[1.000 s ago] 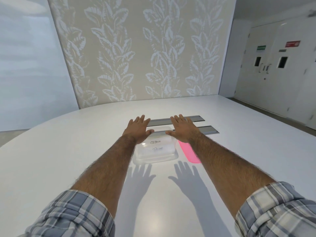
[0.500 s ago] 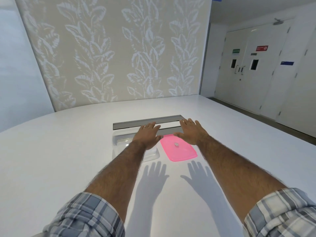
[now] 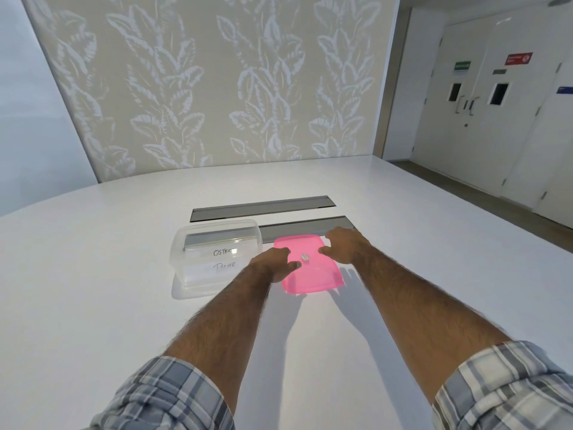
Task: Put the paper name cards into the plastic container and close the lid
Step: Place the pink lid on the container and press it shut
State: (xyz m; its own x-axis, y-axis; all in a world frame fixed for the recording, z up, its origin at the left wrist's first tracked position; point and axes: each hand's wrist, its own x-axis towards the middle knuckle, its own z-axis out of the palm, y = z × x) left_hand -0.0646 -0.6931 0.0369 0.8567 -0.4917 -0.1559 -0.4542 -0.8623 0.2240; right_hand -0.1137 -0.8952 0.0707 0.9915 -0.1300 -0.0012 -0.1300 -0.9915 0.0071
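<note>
White table (image 3: 93,274), curved edge, set before a leaf-patterned wall (image 3: 217,88); pale double doors (image 3: 465,119) to the right. Two grey slots (image 3: 263,207) recessed in the tabletop.

Item 1: clear plastic container (image 3: 181,243), uncovered, standing over the left end of the nearer slot. Contents: paper name cards (image 3: 223,259) lying inside, handwriting upward; the top line reads "OSTRICH", the lower line is not fully legible.

Item 2: pink lid (image 3: 310,277), translucent, just right of the container and apart from it; whether it rests flat or is raised cannot be told.

Item 3: left hand (image 3: 271,263), fingers curled, gripping the lid's left edge, thumb on top.

Item 4: right hand (image 3: 344,248), fingers curled, gripping the lid's far right edge.

Change: half a second earlier both hands were flat with fingers spread, the left one over the container; both have since closed on the lid.
</note>
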